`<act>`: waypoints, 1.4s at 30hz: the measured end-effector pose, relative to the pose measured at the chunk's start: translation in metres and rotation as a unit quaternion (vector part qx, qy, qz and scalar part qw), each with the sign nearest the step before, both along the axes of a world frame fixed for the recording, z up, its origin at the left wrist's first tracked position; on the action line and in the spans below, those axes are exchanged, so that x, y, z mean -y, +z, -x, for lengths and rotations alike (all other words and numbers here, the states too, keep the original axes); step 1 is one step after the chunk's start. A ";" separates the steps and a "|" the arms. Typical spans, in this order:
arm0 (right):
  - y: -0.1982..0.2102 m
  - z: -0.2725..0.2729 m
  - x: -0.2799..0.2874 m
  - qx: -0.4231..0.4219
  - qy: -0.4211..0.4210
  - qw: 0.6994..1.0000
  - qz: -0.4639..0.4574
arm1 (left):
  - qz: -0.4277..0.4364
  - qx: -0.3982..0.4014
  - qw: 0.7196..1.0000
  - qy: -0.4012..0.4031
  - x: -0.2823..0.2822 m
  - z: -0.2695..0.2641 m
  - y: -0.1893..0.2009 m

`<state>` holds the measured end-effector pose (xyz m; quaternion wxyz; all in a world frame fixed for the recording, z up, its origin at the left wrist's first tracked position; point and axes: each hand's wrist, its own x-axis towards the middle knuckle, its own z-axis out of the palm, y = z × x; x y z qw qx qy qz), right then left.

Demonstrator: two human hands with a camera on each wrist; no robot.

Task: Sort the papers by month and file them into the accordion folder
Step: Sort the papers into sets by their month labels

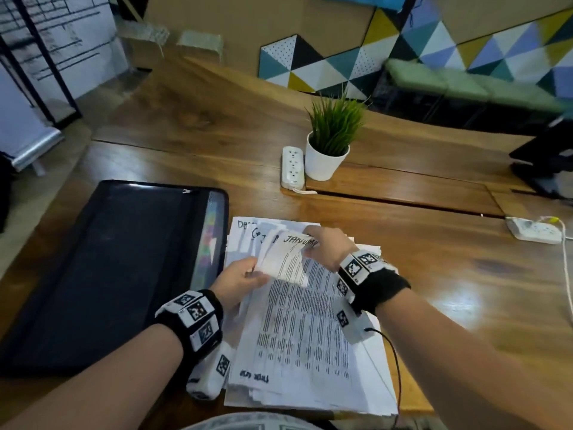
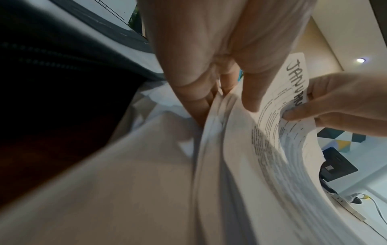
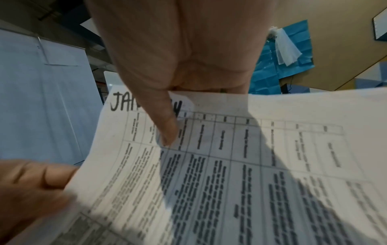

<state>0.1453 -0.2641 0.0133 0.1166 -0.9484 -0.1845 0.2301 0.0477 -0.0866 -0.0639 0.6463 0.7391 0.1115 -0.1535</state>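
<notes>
A thick stack of printed papers lies on the wooden table in front of me. Its top sheet, hand-marked JANUARY, is lifted at the far end. My right hand pinches that sheet near the written word, thumb on top. My left hand grips the sheet's left edge, thumb over it and fingers tucked among the sheets below. The black accordion folder lies to the left, coloured tabs showing along its right edge. More month-labelled sheets fan out at the stack's far end.
A white potted plant and a white power strip stand beyond the papers. A second power strip with a cable lies at the right. A black stand sits far right. A cable trails from my right wrist.
</notes>
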 end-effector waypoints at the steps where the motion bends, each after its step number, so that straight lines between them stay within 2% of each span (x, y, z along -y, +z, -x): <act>1: -0.001 0.000 0.002 0.008 -0.011 1.000 -0.020 | -0.021 0.012 1.000 0.010 0.001 -0.002 0.000; 6: -0.016 0.006 0.016 0.033 -0.055 0.991 -0.117 | -0.041 0.018 0.999 0.024 -0.001 -0.009 0.002; 10: -0.032 0.021 0.029 0.082 -0.005 0.988 -0.133 | -0.017 0.016 0.999 0.033 0.003 -0.011 0.002; 13: -0.040 0.029 0.037 0.148 -0.001 0.974 -0.174 | -0.005 0.001 0.999 0.052 0.001 -0.013 0.002; 16: -0.041 0.029 0.046 0.183 0.023 0.967 -0.174 | -0.064 0.021 0.995 0.069 0.000 -0.013 -0.002; 19: -0.043 0.022 0.056 0.147 0.064 0.980 -0.115 | -0.092 0.056 0.991 0.076 -0.002 -0.011 -0.003; 21: -0.041 0.015 0.059 0.106 0.060 0.989 -0.089 | -0.089 0.074 0.991 0.066 -0.004 -0.010 -0.003; 27: -0.030 0.011 0.050 -0.007 -0.020 0.993 -0.118 | 0.006 0.071 0.996 0.058 0.002 -0.001 0.010; 31: -0.035 0.015 0.045 -0.003 -0.027 0.992 -0.127 | 0.032 0.038 0.994 0.095 0.002 -0.001 0.004; 33: -0.038 0.015 0.044 0.033 0.005 0.993 -0.114 | 0.022 0.018 0.998 0.061 0.003 -0.001 0.004; 36: -0.035 0.014 0.041 0.071 -0.002 0.987 -0.145 | -0.048 -0.004 0.999 -0.022 0.010 0.000 0.006; 38: -0.028 0.011 0.037 0.048 -0.011 0.985 -0.164 | -0.078 -0.027 0.996 -0.045 0.010 0.001 0.007; 40: -0.020 0.011 0.034 -0.007 0.000 0.994 -0.112 | -0.076 -0.049 0.994 -0.062 0.009 0.002 0.012; 42: -0.016 0.013 0.032 -0.017 0.051 0.999 -0.003 | -0.094 -0.067 0.988 -0.103 0.006 0.004 0.019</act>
